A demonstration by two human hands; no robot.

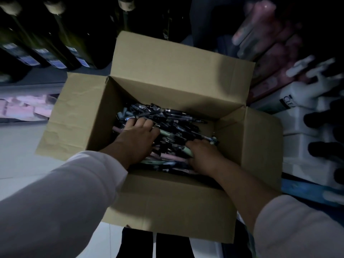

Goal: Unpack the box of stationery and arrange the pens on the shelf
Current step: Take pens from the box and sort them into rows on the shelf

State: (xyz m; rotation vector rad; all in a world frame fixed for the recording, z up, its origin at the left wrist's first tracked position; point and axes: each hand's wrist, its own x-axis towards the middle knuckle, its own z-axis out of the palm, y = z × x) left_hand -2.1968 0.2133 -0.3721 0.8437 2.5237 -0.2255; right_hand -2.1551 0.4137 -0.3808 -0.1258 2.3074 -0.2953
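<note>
An open cardboard box [163, 200] stands on the floor with all flaps folded out. Inside lies a heap of pens [178, 123], mostly dark, with a few pale green and pink ones. Both my hands are down in the box. My left hand [136, 139] lies on the left part of the heap, its fingertips dug in among the pens. My right hand [203, 155] is at the right, its fingers curled round a bunch of pens, a green and a pink one showing beside it. Much of the heap is hidden under my hands.
Dark glass bottles [55, 43] stand in a row on a shelf at the upper left. Pinkish packs [270, 38] and white bottles [307, 94] fill the shelves at the right. Pale floor [18, 146] lies to the left of the box.
</note>
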